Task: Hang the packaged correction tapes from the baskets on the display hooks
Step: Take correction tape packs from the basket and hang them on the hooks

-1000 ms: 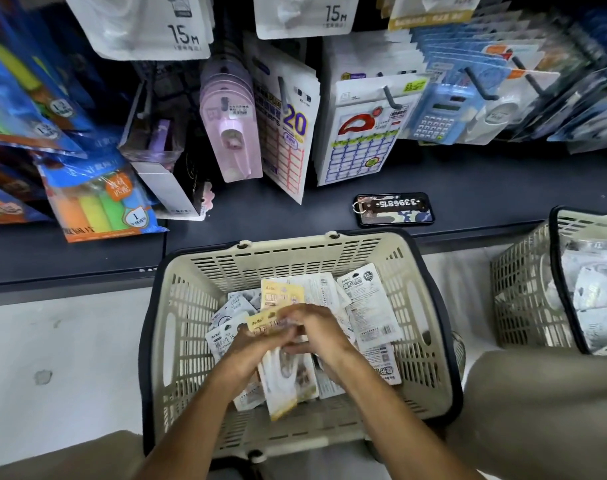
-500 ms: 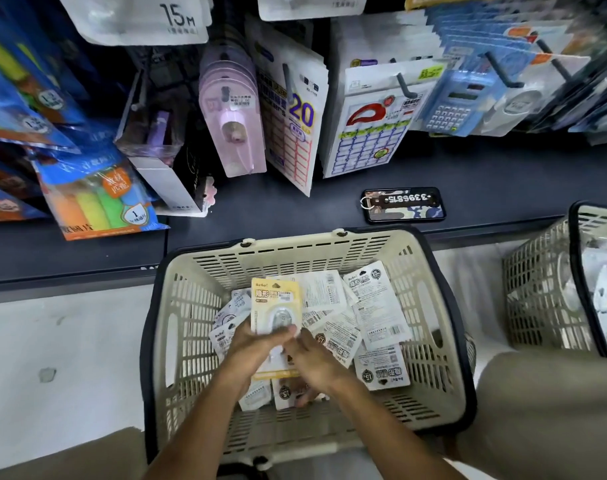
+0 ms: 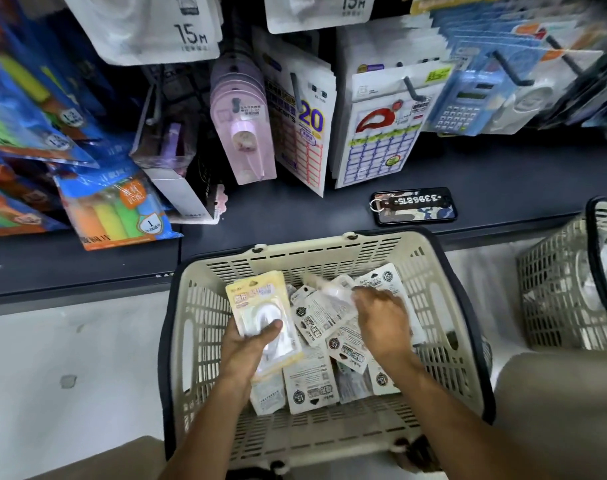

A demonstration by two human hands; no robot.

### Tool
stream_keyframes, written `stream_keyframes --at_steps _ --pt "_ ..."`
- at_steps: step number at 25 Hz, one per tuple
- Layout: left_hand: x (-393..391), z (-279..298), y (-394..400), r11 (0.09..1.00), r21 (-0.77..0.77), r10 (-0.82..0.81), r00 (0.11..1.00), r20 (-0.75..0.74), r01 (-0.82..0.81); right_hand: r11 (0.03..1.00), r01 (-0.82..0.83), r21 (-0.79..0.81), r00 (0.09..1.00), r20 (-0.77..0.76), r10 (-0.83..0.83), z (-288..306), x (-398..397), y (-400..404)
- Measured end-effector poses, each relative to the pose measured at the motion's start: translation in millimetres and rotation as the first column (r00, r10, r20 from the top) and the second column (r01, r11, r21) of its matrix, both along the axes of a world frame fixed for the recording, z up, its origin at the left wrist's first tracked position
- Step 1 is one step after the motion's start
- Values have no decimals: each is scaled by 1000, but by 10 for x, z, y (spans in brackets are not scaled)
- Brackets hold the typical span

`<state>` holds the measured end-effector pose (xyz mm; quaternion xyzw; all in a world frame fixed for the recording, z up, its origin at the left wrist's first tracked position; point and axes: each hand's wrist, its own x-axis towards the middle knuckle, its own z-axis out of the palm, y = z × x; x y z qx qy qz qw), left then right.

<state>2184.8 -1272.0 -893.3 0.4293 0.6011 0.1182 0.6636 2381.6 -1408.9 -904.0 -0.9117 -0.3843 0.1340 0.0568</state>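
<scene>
A beige basket [image 3: 433,292] with a dark rim stands in front of me, holding several loose correction tape packs [image 3: 309,386]. My left hand [image 3: 250,348] grips a small stack of yellow-topped packs [image 3: 257,306], thumb across the front. My right hand [image 3: 381,320] is over the basket's right half and pinches a blurred white pack [image 3: 326,289] lifted off the pile. Display hooks [image 3: 413,88] above the shelf carry other hanging goods.
A phone with a key tag [image 3: 413,206] lies on the dark shelf [image 3: 295,209] behind the basket. A second beige basket [image 3: 565,299] stands at the right. Highlighter packs [image 3: 111,209], pink tape dispensers [image 3: 243,126] and label sheets [image 3: 378,140] hang low over the shelf.
My hands have parted. The left one lifted the yellow stack up and left; the right one moved to the basket's right half and picked up a white pack.
</scene>
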Motion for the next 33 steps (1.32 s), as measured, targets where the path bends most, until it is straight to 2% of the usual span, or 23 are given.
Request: stream_keyframes --at_steps 1,2,3,4,5,6,7,9,11,12,14,16,17,19,21,23,24,25,26,27,28,30,33 --pt "20 19 8 1000 20 3 1000 -7 -3 975 170 145 983 -98 -156 13 13 -132" --pt "21 13 11 1000 21 -1 1000 -18 1 873 409 267 887 -339 -312 42 33 -239" --pt "23 10 -1 1000 13 -7 999 -40 7 704 654 276 662 -660 -356 95 23 -301" --pt "28 -16 -24 1000 -11 -30 998 -56 29 595 791 146 389 -870 -304 161 -9 -331" --pt "57 9 -70 998 -28 -65 995 -79 63 608 793 24 199 -954 -222 207 -67 -334" --pt "78 17 -104 994 -65 -90 993 -80 84 713 700 -38 136 -973 -185 236 -155 -320" --pt "112 57 -122 987 -131 -98 994 -41 92 804 592 -56 136 -976 -168 250 -277 -276" --pt "137 113 -127 951 -297 -58 993 104 87 893 448 -35 200 -970 -138 256 -520 -133" --pt "119 134 -105 944 -298 -97 981 170 145 926 376 26 286 -954 -89 246 -699 2" --pt "101 130 -97 956 -241 -139 981 138 170 942 332 53 344 -936 -68 229 -735 57" --pt "54 83 -90 980 -130 -146 989 32 149 954 283 100 553 -829 -77 140 -660 123" --pt "33 44 -76 994 -94 -51 998 -28 48 997 80 3 885 -460 -69 20 -437 136" --pt "30 41 -64 995 -103 -3 999 -43 -1 989 -60 -138 961 -275 20 -71 -326 134" --pt "7 18 -51 991 -113 59 996 -66 -66 932 -237 -275 969 -134 207 -137 -145 159" --pt "-14 6 -23 991 -80 95 991 -99 -103 915 -333 -227 942 -44 332 -127 3 179" --pt "-46 1 15 992 -61 103 990 -101 -109 973 -227 38 972 -49 229 -45 131 100" --pt "-35 24 27 993 -54 96 991 -89 -102 968 -28 251 979 -188 77 13 173 33" --pt "-15 43 29 995 -52 78 994 -75 -82 885 256 390 884 -465 -51 83 188 -12" --pt "13 54 23 997 -60 49 997 -57 -52 793 499 350 665 -741 -91 183 172 -28" --pt "51 85 -2 998 -69 5 999 -45 -8 770 598 222 446 -890 -90 262 118 -39" --pt "90 119 -43 996 -68 -52 998 -32 50 823 556 117 341 -935 -98 343 30 -44" --pt "166 179 -123 985 -100 -142 990 -13 140 927 372 59 374 -923 -91 409 -232 -16" --pt "157 202 -141 955 -247 -134 981 138 165 929 347 125 571 -815 -104 376 -616 125"
